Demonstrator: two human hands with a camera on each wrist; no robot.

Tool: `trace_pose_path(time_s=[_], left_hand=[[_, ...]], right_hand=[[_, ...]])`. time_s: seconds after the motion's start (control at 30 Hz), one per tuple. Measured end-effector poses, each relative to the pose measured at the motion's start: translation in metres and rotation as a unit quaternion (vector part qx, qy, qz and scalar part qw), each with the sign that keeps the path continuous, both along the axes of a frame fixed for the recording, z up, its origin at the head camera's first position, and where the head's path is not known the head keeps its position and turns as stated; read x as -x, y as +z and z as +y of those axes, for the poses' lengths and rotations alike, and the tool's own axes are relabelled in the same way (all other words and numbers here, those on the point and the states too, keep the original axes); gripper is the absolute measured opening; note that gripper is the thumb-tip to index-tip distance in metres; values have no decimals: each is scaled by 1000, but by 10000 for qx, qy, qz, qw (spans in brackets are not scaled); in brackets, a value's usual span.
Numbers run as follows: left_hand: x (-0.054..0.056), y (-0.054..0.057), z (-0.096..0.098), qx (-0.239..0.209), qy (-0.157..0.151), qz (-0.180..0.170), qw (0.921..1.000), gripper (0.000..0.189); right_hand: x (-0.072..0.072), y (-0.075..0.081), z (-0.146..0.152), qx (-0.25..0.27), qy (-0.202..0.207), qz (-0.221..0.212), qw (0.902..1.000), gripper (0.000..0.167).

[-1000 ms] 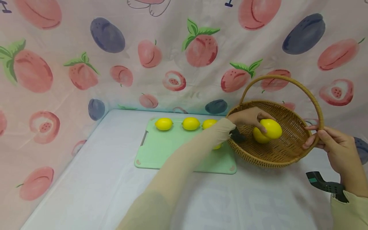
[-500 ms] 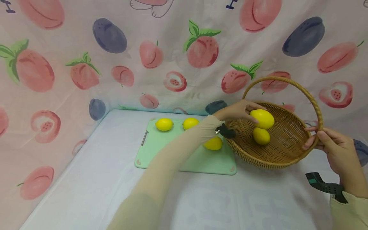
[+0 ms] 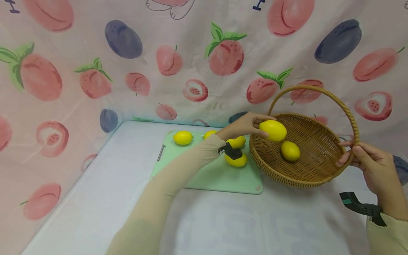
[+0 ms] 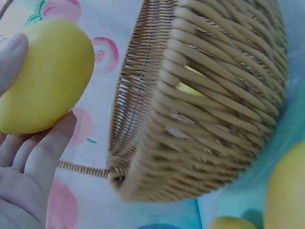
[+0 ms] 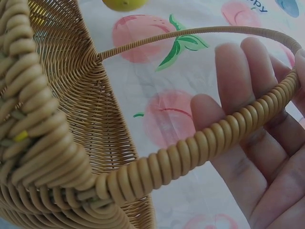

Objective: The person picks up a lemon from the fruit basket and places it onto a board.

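Observation:
A yellow lemon [image 3: 273,130] is pinched between the thumb and fingers of my left hand [image 3: 243,125], at the left rim of a wicker basket [image 3: 294,181] in the head view. The left wrist view shows this lemon [image 4: 52,76] beside the basket's opening. Inside the basket lies another lemon [image 3: 290,151]. My right hand [image 3: 376,164] grips the basket's arched handle [image 3: 352,120] near its right end, and the basket leans with its opening toward me. In the right wrist view, fingers [image 5: 233,76] pass round the handle.
Left of the basket, a light green cutting board [image 3: 220,182] lies on the white-covered table [image 3: 127,170]. Several lemons rest on it, one [image 3: 183,137] at its back left and one [image 3: 236,160] near the basket. A fruit-printed cloth [image 3: 191,53] hangs behind.
My left hand has drawn the lemon leftward, from over the basket's inside to its left rim. The right hand and the basket have stayed nearly still, and the other lemon remains inside.

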State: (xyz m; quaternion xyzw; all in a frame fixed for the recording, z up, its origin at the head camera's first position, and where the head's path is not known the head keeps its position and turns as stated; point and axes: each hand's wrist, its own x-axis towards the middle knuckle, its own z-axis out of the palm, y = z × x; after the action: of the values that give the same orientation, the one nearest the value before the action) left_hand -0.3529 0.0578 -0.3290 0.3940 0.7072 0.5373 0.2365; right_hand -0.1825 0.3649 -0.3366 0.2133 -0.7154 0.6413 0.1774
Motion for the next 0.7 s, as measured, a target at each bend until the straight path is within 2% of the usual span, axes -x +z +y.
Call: trace_pose_path(time_s=[0.23,0.57,0.7], left_hand=[[-4,-7,-29,-237,372,16,9990,57],[-4,-16,-72,-307,555,-345,9974,58],[-4,-20,-90,-290,638,-238,9973,59]], right_hand=[[0,-1,1,-57,-91,-21,9999,28],[1,-1,0,41,73,55,10000,29],[1,0,0,59,49,45,10000,29]])
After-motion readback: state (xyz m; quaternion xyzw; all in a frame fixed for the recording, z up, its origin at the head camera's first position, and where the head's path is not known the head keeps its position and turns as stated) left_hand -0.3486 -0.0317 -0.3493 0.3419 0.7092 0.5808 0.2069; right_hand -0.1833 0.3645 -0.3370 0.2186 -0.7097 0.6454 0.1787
